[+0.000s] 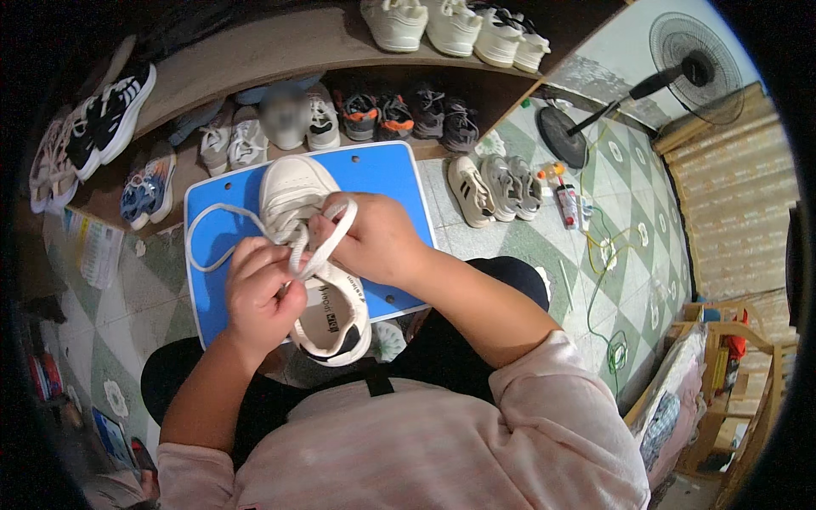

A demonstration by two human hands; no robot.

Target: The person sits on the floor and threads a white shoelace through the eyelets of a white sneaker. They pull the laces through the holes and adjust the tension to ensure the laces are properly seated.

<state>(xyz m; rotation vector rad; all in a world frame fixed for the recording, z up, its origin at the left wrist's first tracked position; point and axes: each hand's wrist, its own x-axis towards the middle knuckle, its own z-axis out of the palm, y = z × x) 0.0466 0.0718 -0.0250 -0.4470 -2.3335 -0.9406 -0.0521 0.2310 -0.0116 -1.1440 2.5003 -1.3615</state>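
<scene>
A white sneaker point(294, 182) lies on a blue board point(389, 191) with a pale rim, toe pointing away from me and heel over the near edge. Its insole bears writing. My right hand point(373, 236) pinches the white shoelace point(341, 233), which arches in a loop above the shoe's throat. Lower and to the left, my left hand point(264, 290) also has its fingers closed on the lace beside the shoe's opening. Another stretch of lace curls out over the left of the board. My fingers hide part of the eyelets and tongue.
Beyond the board, a wooden shoe rack point(255, 48) holds several pairs of shoes. Right of the board, sneakers point(470, 191) stand on the tiled floor, near a bottle point(566, 203), a green cord point(596, 306) and a standing fan point(564, 137). A wooden chair point(758, 382) is at lower right.
</scene>
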